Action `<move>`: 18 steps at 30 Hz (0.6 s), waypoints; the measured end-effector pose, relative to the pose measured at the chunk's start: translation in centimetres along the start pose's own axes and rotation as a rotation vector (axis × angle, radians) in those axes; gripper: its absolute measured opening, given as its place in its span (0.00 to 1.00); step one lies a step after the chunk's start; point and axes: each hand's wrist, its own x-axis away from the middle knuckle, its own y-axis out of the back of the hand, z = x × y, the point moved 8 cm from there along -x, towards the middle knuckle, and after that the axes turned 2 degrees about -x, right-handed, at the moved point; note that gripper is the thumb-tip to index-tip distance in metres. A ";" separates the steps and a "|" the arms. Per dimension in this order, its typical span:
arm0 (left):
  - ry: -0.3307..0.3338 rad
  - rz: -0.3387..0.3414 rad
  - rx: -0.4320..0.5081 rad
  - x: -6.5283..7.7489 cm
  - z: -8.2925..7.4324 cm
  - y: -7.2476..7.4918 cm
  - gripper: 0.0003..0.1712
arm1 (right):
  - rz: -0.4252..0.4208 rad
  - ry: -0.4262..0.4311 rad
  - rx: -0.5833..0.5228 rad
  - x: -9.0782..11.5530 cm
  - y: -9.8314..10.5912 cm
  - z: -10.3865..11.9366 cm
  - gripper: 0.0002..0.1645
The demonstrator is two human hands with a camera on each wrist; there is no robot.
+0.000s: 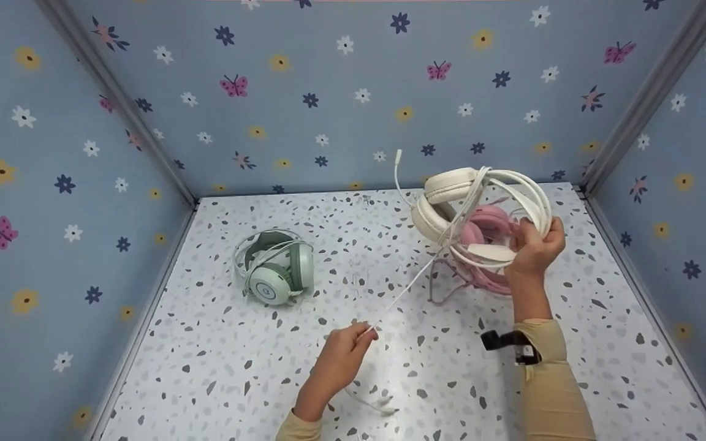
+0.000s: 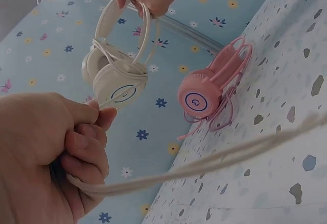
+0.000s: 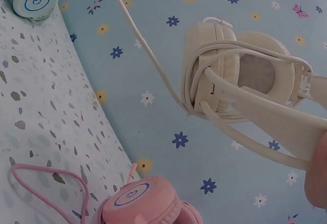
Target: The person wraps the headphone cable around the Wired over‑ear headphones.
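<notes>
2 tan sleeves; black device strapped on right one, apparently camera; small pale label.

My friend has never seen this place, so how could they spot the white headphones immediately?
Start at the speckled tabletop and look toward its far right part. Above it, the person's right hand grips the white headphones by the headband. Unlike the pink pair and green pair resting below, they're white and held up.

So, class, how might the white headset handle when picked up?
The white headset probably holds its shape: its band arches in the right hand's grip. Its bulky cups likely make that end heavier. The thin cable seems floppy, bending round a cup.
</notes>
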 end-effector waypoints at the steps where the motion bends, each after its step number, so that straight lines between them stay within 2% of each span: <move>1: 0.007 0.010 0.011 0.2 0.1 0.1 0.12 | 0.003 0.012 0.010 0.0 0.0 0.1 0.10; 7: 0.091 0.066 0.064 1.3 0.9 0.6 0.16 | 0.001 0.088 0.095 0.3 0.0 1.0 0.14; 11: 0.130 0.082 0.044 1.8 0.8 1.4 0.15 | 0.007 0.121 0.111 0.3 -0.4 1.6 0.14; 14: 0.110 0.074 0.001 1.9 0.1 2.4 0.12 | 0.030 0.168 0.174 0.2 -0.9 2.3 0.14; 18: 0.065 0.075 -0.083 1.9 -1.4 3.9 0.14 | 0.050 0.248 0.312 0.1 -2.2 4.0 0.15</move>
